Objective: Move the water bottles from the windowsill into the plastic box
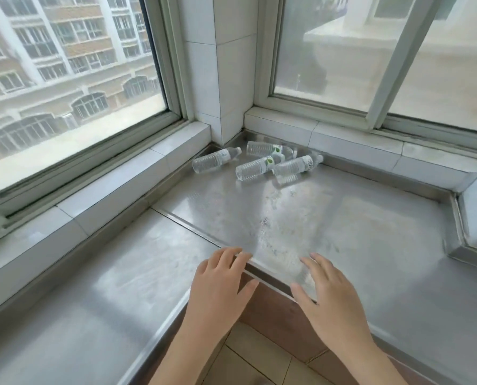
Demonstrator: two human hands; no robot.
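**Bottles in the far corner, both hands empty at the near edge**

Four water bottles [256,162] lie on their sides in a loose cluster on the metal windowsill [342,218], tucked into the corner below the tiled pillar [220,65] between the two windows. The left hand [220,284] and right hand [331,298] hover over the sill's near edge, palms down, fingers spread and relaxed. Each grip is wide and holds nothing. The bottles are well apart from both hands, straight ahead of them.

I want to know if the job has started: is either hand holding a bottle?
No. The left hand and right hand are empty, while the bottles lie in the far corner.
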